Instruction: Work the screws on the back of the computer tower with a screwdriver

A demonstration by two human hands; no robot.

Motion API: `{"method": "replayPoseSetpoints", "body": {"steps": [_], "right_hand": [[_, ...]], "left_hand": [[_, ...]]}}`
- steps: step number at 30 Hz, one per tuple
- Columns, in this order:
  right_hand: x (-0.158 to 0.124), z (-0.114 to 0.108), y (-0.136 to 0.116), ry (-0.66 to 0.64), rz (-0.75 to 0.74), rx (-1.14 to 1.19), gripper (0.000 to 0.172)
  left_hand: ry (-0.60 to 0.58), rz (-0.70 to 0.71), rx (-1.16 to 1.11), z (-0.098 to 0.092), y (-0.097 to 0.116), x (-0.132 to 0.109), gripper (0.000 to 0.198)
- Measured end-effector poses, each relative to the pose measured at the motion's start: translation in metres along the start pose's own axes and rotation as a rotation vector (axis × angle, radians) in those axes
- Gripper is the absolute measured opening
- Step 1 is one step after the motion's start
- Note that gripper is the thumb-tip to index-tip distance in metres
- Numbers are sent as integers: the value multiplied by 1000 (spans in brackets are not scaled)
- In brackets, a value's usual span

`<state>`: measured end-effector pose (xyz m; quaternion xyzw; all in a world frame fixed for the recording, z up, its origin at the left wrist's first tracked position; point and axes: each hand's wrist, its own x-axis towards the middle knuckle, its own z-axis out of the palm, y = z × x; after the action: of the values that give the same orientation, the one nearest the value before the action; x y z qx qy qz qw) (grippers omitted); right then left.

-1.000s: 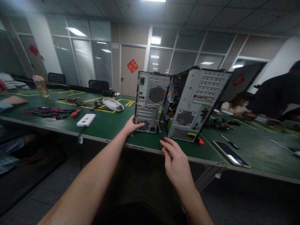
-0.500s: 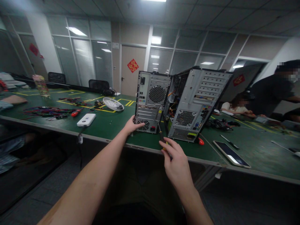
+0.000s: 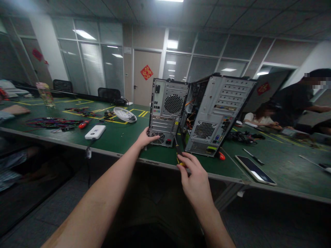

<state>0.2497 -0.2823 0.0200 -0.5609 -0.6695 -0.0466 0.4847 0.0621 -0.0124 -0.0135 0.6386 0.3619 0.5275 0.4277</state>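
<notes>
On the green workbench (image 3: pixel 121 137): left hand (image 3: pixel 145 137) resting open-palmed against the lower rear corner of the left of 2 computer towers (image 3: pixel 168 112), right hand (image 3: pixel 193 174) pinching a yellow-and-black screwdriver (image 3: pixel 178 150) pointing at its base.

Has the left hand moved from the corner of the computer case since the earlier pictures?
No. The left hand rests at the same lower left corner of the left computer case, beside the round vent, exactly as in both earlier pictures.
</notes>
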Motion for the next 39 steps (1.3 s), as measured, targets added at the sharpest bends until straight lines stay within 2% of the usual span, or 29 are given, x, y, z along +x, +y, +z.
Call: {"method": "replayPoseSetpoints", "body": {"steps": [5, 13, 20, 29, 39], "right_hand": [[0, -1, 1, 5, -28, -4, 37], [0, 1, -1, 26, 21, 18, 27], [-1, -2, 1, 11, -38, -35, 35], [1, 4, -3, 17, 40, 39, 23], [-1, 2, 2, 12, -43, -73, 30]], "left_hand": [[-2, -1, -15, 1, 2, -1, 94], [3, 11, 18, 0, -2, 1, 93], [4, 10, 18, -1, -3, 2, 95], [2, 8, -6, -1, -1, 0, 95], [7, 9, 40, -2, -3, 1, 93]]}}
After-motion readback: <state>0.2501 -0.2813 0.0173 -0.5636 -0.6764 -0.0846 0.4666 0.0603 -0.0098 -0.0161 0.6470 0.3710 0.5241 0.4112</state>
